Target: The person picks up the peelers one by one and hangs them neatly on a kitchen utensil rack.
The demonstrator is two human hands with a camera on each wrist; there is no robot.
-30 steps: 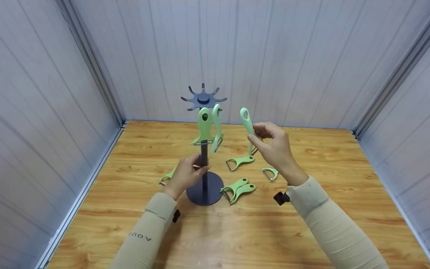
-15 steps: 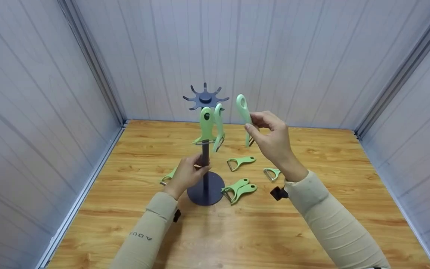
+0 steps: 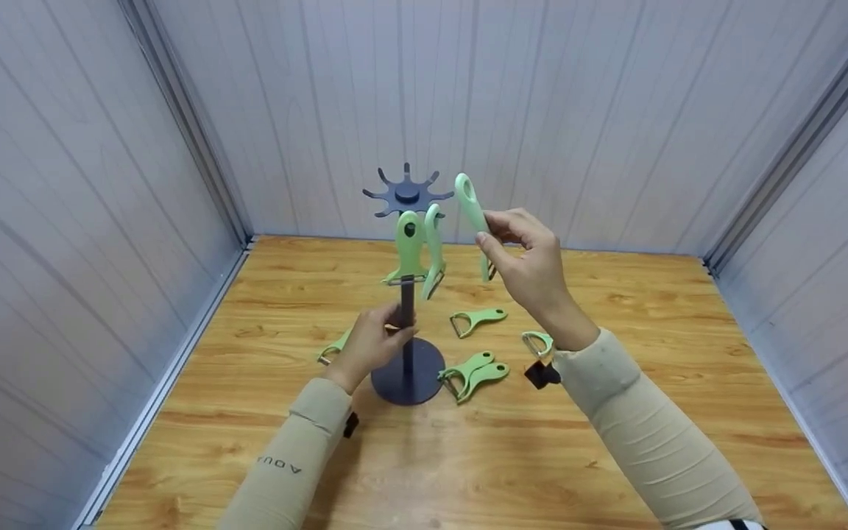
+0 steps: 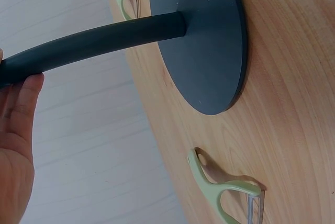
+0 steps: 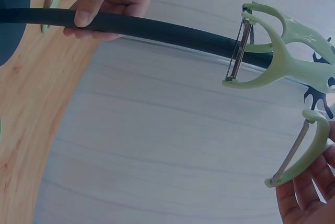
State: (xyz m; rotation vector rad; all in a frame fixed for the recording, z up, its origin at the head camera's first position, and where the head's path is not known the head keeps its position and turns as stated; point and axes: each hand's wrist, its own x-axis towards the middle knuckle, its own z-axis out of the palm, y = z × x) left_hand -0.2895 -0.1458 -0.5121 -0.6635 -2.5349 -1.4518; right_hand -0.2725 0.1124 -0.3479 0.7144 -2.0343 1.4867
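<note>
My left hand (image 3: pixel 374 340) grips the dark post of a rotary hook stand (image 3: pixel 407 193), its thumb and fingers round the pole, as the right wrist view also shows. Two green peelers hang from the stand's hooks: one faces me (image 3: pixel 409 246), the other is edge-on (image 3: pixel 433 243) just right of it. With thumb and fingers, my right hand (image 3: pixel 531 258) pinches a light green peeler (image 3: pixel 470 202) by its handle. That peeler is held up, its handle hole on top and close to the right-hand hooks, its blade end (image 5: pixel 296 153) pointing down.
Two overlapping peelers (image 3: pixel 477 377) lie right of the stand's round base (image 3: pixel 409 390). Another peeler (image 3: pixel 479 318) lies behind them, and one more (image 3: pixel 538 343) is partly hidden by my right wrist. A peeler (image 3: pixel 332 347) lies left of the stand, half behind my left hand.
My right hand has lifted its peeler up from near the table and moved it left, closer to the hooks. The left hand keeps its grip on the post.
</note>
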